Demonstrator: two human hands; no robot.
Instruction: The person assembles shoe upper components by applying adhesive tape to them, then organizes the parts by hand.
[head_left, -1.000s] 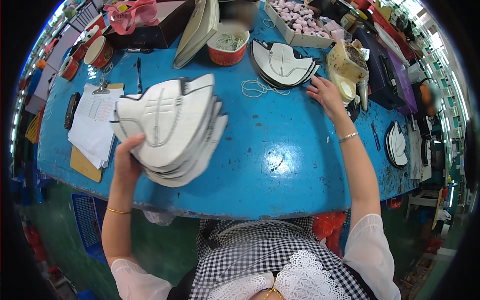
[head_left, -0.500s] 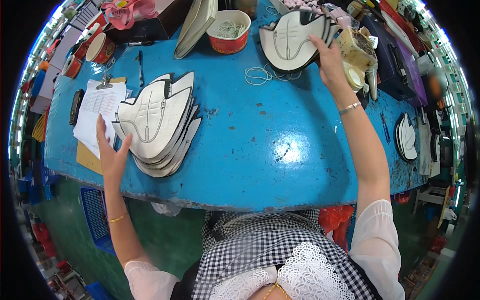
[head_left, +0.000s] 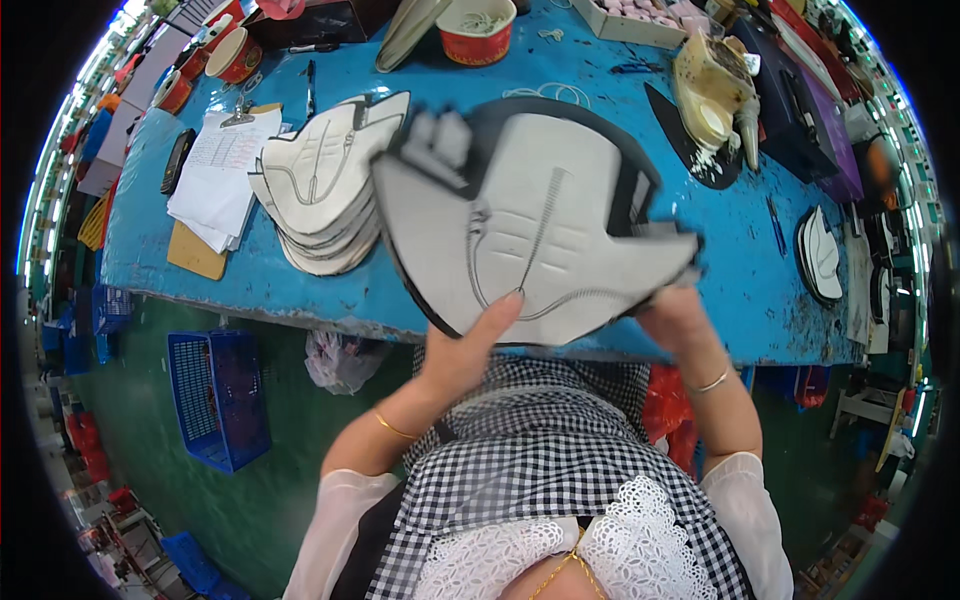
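Observation:
Both hands hold a bundle of flat white shoe uppers (head_left: 575, 200) with dark edges and curved stitched lines, raised in front of me over the table's near edge. My left hand (head_left: 462, 348) grips the bottom edge, its thumb lying on the top piece and the other fingers hidden underneath. At the lower right corner, my right hand (head_left: 680, 320) is closed on the bundle, a little blurred, with most of its fingers behind the uppers. A thicker stack of similar uppers (head_left: 318, 165) lies on the table to the left, partly covered by the held bundle.
On the blue table (head_left: 330, 300) stand a red tub (head_left: 476, 42) of rubber bands, a clipboard with papers (head_left: 222, 165) and a dirty off-white container (head_left: 708, 95). More white pieces (head_left: 820, 255) lie far right. A blue basket (head_left: 240, 400) sits on the floor.
My right hand has brought the bundle of uppers from the far side of the table toward me. My left hand has left the other stack, moved right and taken hold of the bundle.

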